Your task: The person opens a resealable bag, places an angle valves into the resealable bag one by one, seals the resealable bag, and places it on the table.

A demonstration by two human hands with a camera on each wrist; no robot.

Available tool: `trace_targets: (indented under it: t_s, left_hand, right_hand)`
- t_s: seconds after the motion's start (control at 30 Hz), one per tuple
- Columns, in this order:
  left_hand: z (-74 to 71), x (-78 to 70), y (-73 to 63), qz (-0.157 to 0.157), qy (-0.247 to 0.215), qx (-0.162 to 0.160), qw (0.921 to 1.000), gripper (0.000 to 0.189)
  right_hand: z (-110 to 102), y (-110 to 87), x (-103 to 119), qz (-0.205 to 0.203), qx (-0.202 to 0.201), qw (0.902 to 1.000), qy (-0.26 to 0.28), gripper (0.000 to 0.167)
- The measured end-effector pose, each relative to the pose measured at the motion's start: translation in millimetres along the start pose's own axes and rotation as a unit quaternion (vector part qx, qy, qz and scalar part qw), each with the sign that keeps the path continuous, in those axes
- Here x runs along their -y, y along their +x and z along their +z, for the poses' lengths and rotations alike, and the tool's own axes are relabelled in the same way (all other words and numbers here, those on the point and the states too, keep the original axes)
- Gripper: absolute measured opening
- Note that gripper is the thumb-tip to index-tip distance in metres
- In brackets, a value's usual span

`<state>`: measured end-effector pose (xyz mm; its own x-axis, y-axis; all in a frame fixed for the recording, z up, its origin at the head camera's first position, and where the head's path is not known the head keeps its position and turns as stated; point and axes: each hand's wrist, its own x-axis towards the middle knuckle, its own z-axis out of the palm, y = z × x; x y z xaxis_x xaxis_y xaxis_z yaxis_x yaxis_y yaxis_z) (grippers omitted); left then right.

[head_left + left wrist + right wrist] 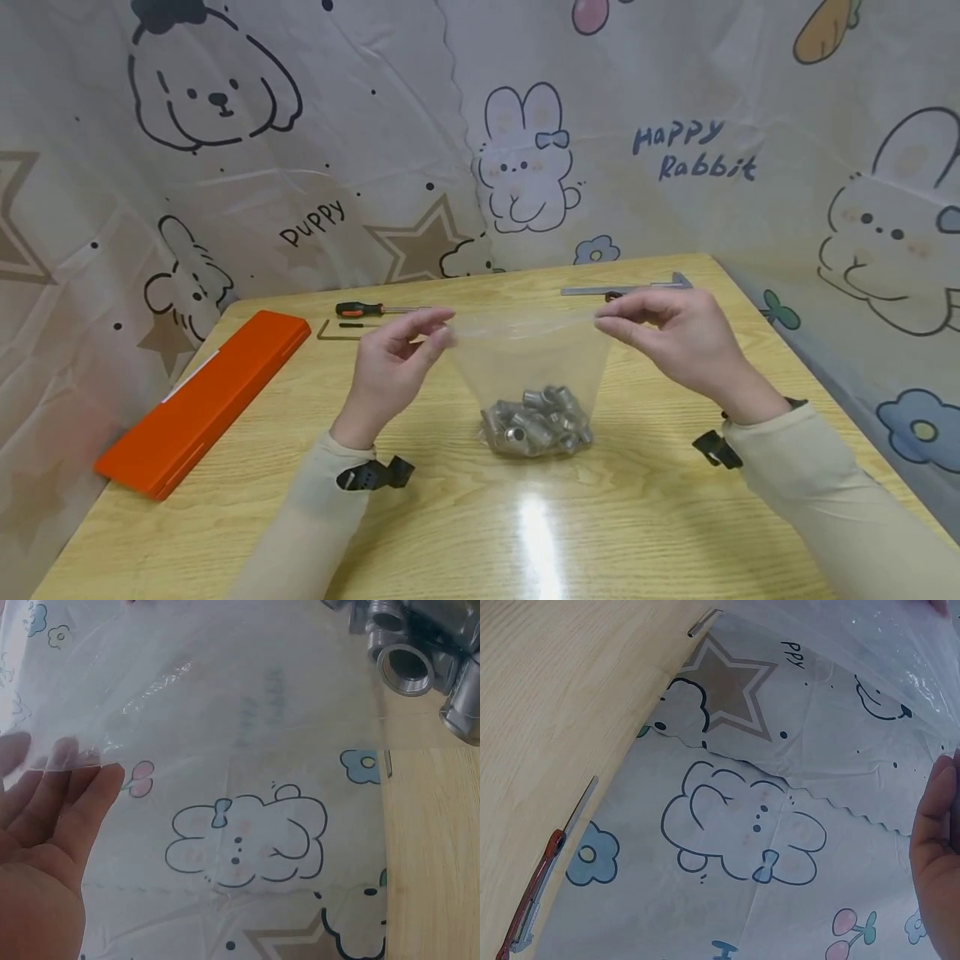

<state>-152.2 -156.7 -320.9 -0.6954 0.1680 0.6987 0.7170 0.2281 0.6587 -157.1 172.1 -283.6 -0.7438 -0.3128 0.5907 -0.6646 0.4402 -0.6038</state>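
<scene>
A clear plastic bag (pixel 528 354) stretches between my two hands over the middle of the table. Metal threaded pipe fittings (pixel 536 425), several of them, lie heaped in its bottom. At its upper left corner my left hand (pixel 390 371) pinches the film between thumb and fingers. My right hand (pixel 678 342) pinches the opposite upper corner. The left wrist view shows the film (pixel 225 682) crossing the left fingertips, with silvery fittings (pixel 409 667) at upper right. In the right wrist view, only part of the right hand (pixel 937 847) shows. Whether the bag's bottom touches the table, I cannot tell.
A long orange case (pixel 210 400) lies at the left of the wooden table (pixel 420 533). Farther back are a screwdriver (pixel 360 309), a hex key (pixel 337 337) and a caliper (pixel 630 289). Beside the caliper lies a reddish-brown tool (pixel 536 874). A patterned cloth (pixel 420 125) hangs behind.
</scene>
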Motion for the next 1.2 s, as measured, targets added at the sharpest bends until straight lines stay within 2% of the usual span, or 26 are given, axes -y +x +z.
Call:
trace_targets:
  t_s: [0.07, 0.13, 0.2, 0.33, 0.47, 0.57, 0.67, 0.73, 0.83, 0.9, 0.97, 1.07, 1.2]
  left_hand:
    - [-1.3, -0.5, -0.7, -0.004, -0.019, 0.021, 0.9996, 0.02]
    - [-1.1, -0.8, -0.8, -0.005, -0.021, 0.029, 0.9994, 0.016]
    - [-0.1, -1.0, -0.7, -0.005, -0.012, 0.025, 0.9996, 0.012]
    - [0.6, 0.6, -1.7, 0.007, 0.016, 0.009, 0.9998, 0.008]
    - [1.2, 1.5, -0.5, 0.057, 0.051, 0.004, 0.9971, 0.005]
    - [2.5, 1.0, 1.9, 0.108, 0.067, 0.002, 0.9919, 0.006]
    - [4.0, 0.3, 3.2, 0.132, 0.063, -0.002, 0.9892, 0.014]
    - [5.8, -0.8, 3.7, 0.134, 0.054, -0.001, 0.9894, 0.016]
    - [9.0, -3.0, 3.9, 0.127, 0.051, 0.003, 0.9906, 0.015]
    - [10.8, -5.0, 4.2, 0.128, 0.056, 0.005, 0.9902, 0.015]
    - [11.8, -6.6, 4.4, 0.134, 0.065, 0.004, 0.9889, 0.015]
    - [12.7, -8.9, 4.9, 0.148, 0.073, 0.002, 0.9863, 0.016]
    - [14.6, -11.1, 6.4, 0.158, 0.075, 0.002, 0.9846, 0.016]
  right_hand:
    - [0.4, 0.7, 1.1, 0.011, 0.02, 0.9997, 0.013, 0.017]
    - [2.4, 2.1, 2.5, 0.018, 0.04, 0.9988, 0.021, 0.019]
    - [5.6, 4.1, 3.8, 0.015, 0.056, 0.9981, 0.02, 0.02]
    - [11.0, 7.6, 6.7, -0.004, 0.067, 0.9978, -0.002, 0.01]
    - [10.3, 8.4, 7.7, -0.043, 0.048, 0.9974, -0.034, 0.008]
    - [8.8, 9.2, 8.0, -0.076, 0.033, 0.9961, -0.029, 0.013]
    - [8.1, 9.7, 7.5, -0.099, 0.028, 0.9946, -0.012, 0.016]
    - [6.9, 9.1, 6.7, -0.098, 0.025, 0.9947, -0.019, 0.016]
    - [2.6, 8.1, 6.8, -0.073, 0.033, 0.9961, -0.037, 0.013]
    - [-0.5, 10.0, 10.4, -0.057, 0.046, 0.9958, -0.055, 0.02]
    - [-0.7, 14.6, 18.3, -0.061, 0.063, 0.9941, -0.064, 0.033]
    - [9.7, 26.8, 37.4, -0.113, 0.083, 0.9857, -0.094, 0.046]
    - [35.8, 44.9, 62.9, -0.209, 0.11, 0.9608, -0.145, 0.033]
